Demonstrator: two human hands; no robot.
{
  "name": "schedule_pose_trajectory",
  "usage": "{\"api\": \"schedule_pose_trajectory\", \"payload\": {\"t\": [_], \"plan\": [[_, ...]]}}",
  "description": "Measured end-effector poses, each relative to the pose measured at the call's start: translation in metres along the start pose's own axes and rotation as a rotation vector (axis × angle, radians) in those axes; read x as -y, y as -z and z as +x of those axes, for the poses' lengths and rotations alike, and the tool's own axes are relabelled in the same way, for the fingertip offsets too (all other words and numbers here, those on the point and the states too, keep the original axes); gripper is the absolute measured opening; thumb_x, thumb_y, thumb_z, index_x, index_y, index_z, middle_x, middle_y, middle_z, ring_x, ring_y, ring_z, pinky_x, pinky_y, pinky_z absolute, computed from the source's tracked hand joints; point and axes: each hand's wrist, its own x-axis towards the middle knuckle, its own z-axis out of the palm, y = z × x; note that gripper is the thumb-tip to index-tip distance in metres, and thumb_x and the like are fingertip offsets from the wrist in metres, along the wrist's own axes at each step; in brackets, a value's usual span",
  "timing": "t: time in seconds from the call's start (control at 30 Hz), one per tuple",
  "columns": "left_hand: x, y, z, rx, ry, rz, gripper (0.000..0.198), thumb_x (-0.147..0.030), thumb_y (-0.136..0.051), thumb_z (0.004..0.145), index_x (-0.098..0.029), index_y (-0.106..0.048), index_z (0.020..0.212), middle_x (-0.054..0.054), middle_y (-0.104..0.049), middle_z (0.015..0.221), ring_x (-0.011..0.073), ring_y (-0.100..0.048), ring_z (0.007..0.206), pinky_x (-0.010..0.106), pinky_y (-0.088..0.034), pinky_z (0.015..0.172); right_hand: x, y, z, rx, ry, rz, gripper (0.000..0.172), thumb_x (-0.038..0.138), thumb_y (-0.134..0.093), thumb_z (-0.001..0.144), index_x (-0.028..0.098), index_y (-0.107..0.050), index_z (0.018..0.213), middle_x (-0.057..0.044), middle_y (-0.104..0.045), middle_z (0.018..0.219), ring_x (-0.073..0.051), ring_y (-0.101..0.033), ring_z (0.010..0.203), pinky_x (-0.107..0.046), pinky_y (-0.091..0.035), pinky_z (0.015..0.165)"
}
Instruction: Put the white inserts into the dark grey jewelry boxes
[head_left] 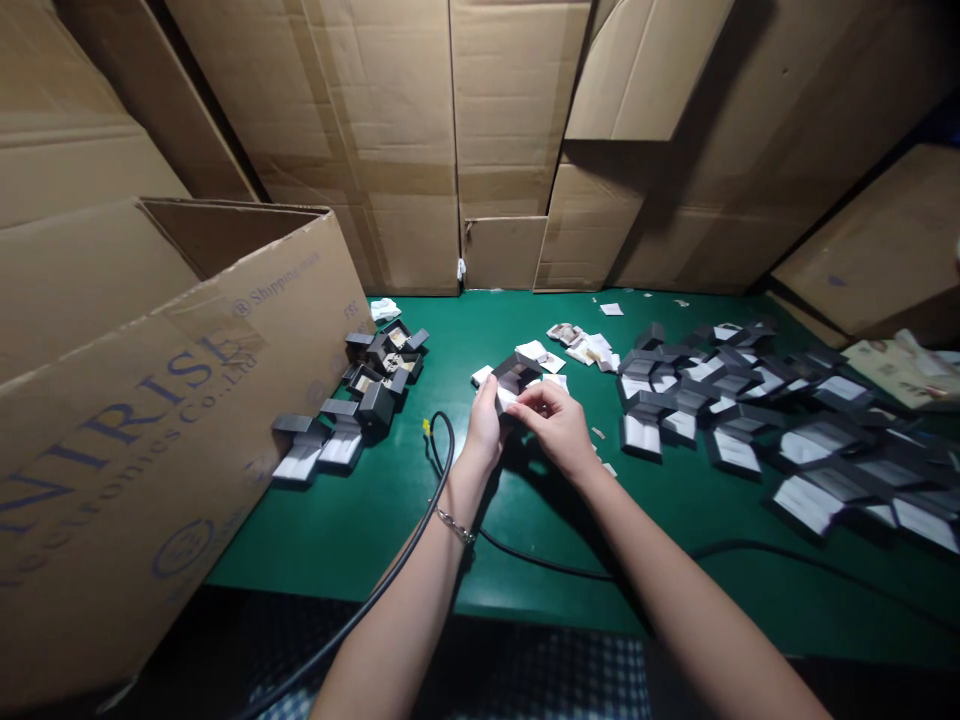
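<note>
Near the middle of the frame, I see the two hands close together over a small dark box (517,370), its lid raised. The left hand (484,430) is clasped around it; the right hand (559,420) has thumb and fingertips at its white lining (507,398), though I can't tell whether they pinch or press. More open boxes (643,434) crowd the green table (540,510) at the frame's right, and a big carton (225,400) fills the left.
</note>
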Motion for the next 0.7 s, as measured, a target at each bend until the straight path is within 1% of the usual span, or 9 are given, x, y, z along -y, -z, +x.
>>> {"api": "schedule_pose_trajectory", "payload": {"t": [0.1, 0.23, 0.3, 0.47, 0.57, 0.63, 0.7], "plan": [[0.001, 0.002, 0.002, -0.016, -0.019, 0.039, 0.027, -0.029, -0.041, 0.095, -0.014, -0.063, 0.091, 0.002, -0.065, 0.077, 0.0107, -0.061, 0.066, 0.020, -0.048, 0.066, 0.000, 0.000, -0.002, -0.003, 0.051, -0.063, 0.019, 0.038, -0.068, 0.076, 0.021, -0.064, 0.070, -0.001, -0.061, 0.070, -0.014, -0.052, 0.061, -0.028, -0.044, 0.059], [0.001, 0.001, 0.001, -0.038, 0.042, 0.049, 0.023, -0.030, -0.047, 0.092, -0.013, -0.062, 0.089, 0.002, -0.064, 0.074, 0.0118, -0.060, 0.062, 0.021, -0.048, 0.063, 0.000, 0.003, -0.003, 0.034, 0.120, -0.161, 0.016, 0.037, -0.064, 0.080, 0.022, -0.065, 0.073, -0.002, -0.063, 0.071, -0.014, -0.053, 0.060, -0.029, -0.045, 0.060], [0.001, 0.000, 0.000, -0.052, 0.071, 0.045, 0.022, -0.029, -0.048, 0.092, -0.013, -0.062, 0.086, 0.002, -0.064, 0.070, 0.0118, -0.059, 0.059, 0.021, -0.047, 0.059, -0.001, 0.004, -0.002, 0.055, 0.140, -0.166, 0.016, 0.036, -0.064, 0.081, 0.023, -0.066, 0.073, -0.003, -0.065, 0.072, -0.016, -0.055, 0.061, -0.030, -0.046, 0.061], [-0.003, 0.001, 0.001, -0.063, 0.135, 0.019, 0.030, -0.030, -0.043, 0.094, -0.012, -0.063, 0.079, 0.004, -0.064, 0.065, 0.0115, -0.058, 0.053, 0.021, -0.046, 0.052, -0.005, 0.004, 0.001, 0.075, 0.173, -0.110, 0.016, 0.036, -0.066, 0.080, 0.023, -0.070, 0.071, -0.004, -0.066, 0.077, -0.018, -0.060, 0.068, -0.032, -0.049, 0.065], [-0.006, 0.003, 0.002, -0.092, 0.155, -0.005, 0.033, -0.032, -0.042, 0.094, -0.012, -0.063, 0.078, 0.004, -0.065, 0.065, 0.0113, -0.059, 0.053, 0.021, -0.045, 0.050, -0.008, 0.004, 0.001, 0.095, 0.164, -0.108, 0.015, 0.033, -0.063, 0.082, 0.024, -0.075, 0.083, -0.005, -0.064, 0.083, -0.016, -0.059, 0.069, -0.031, -0.049, 0.062], [-0.009, 0.005, 0.003, -0.116, 0.150, -0.016, 0.030, -0.033, -0.046, 0.091, -0.012, -0.063, 0.078, 0.003, -0.064, 0.064, 0.0115, -0.059, 0.052, 0.021, -0.045, 0.049, -0.009, 0.005, 0.002, 0.142, 0.133, -0.106, 0.018, 0.032, -0.061, 0.082, 0.024, -0.076, 0.090, -0.005, -0.064, 0.085, -0.016, -0.059, 0.070, -0.030, -0.050, 0.062], [-0.010, 0.005, 0.004, -0.139, 0.160, -0.011, 0.026, -0.033, -0.050, 0.089, -0.013, -0.062, 0.077, 0.002, -0.063, 0.061, 0.0113, -0.058, 0.049, 0.021, -0.045, 0.048, -0.009, 0.007, 0.003, 0.176, 0.094, -0.093, 0.019, 0.032, -0.062, 0.082, 0.024, -0.076, 0.092, -0.006, -0.065, 0.086, -0.016, -0.060, 0.072, -0.030, -0.050, 0.063]]}}
